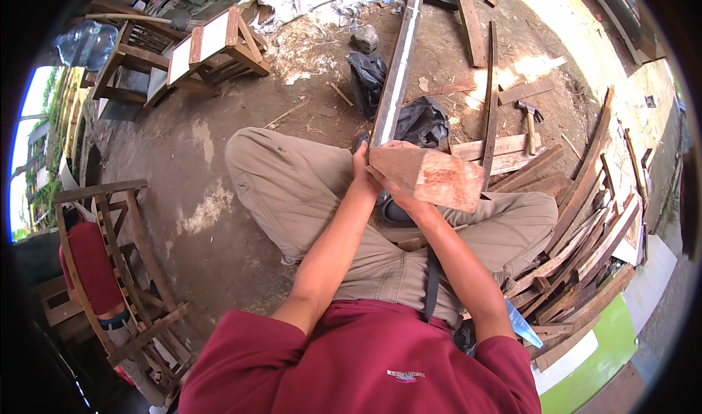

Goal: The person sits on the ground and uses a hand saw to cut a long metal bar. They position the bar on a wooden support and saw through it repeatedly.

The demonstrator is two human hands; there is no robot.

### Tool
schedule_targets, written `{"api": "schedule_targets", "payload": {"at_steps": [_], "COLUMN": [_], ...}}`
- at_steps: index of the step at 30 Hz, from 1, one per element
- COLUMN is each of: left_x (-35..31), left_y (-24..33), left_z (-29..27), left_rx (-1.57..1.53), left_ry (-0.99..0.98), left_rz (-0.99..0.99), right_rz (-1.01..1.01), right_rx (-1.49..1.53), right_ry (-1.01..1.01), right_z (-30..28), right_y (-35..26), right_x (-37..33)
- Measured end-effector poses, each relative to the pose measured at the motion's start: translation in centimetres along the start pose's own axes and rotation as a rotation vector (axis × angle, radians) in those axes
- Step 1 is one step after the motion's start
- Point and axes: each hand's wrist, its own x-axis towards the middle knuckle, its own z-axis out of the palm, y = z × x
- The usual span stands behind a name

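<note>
Head view: a wooden block (452, 180), reddish brown with a paler, rough end face turned to the right, is held above the person's folded legs, in front of the body. The right hand (395, 186) holds the block from its near side, the forearm rising from below. The left hand (363, 165) is set against the block's left end; its fingers are largely hidden, and whether it grips the block or only steadies it cannot be determined.

Directly beyond the hands, a long bar (399, 74) with a pale stripe along its upper face runs away to the top edge of the view. Contact between bar and hands cannot be confirmed. Black plastic bags lie on both sides of it, one on the left (368, 81), one on the right (423, 121). A grey stone (365, 39) sits near the left bag.

To the right, a hammer (531, 125) rests head outward across short boards (504, 148). Nearer the person's right leg is a heap of wooden strips (585, 260), with a green panel (610, 344) beside it.

To the far left, another person in a red top (99, 260) is partly covered by a wooden frame (133, 227). Slatted wooden furniture (245, 44) stands at upper left, near a clear plastic bottle (86, 46).
</note>
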Motion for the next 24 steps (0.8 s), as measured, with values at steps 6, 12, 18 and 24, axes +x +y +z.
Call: {"api": "schedule_targets", "payload": {"at_steps": [6, 12, 18, 24], "left_x": [1.3, 1.5, -1.7, 0.4], "left_y": [0.2, 0.2, 0.7, 0.5], "left_z": [0.7, -2.7, -0.2, -7.4], "left_rx": [-0.038, -0.094, -0.322, -0.283], "left_ry": [0.535, 0.406, 0.245, 0.385], "left_rz": [0.009, -0.192, -0.278, -0.196], "right_rz": [-0.061, -0.100, -0.153, 0.049], "right_rx": [-0.283, -0.129, -0.307, -0.221], "right_ry": [-0.031, -0.041, -0.204, -0.202], "right_z": [-1.0, -2.0, -0.8, -1.0], "right_y": [1.4, 5.3, 2.9, 3.3], "right_x": [0.4, -1.5, -1.8, -0.7]}}
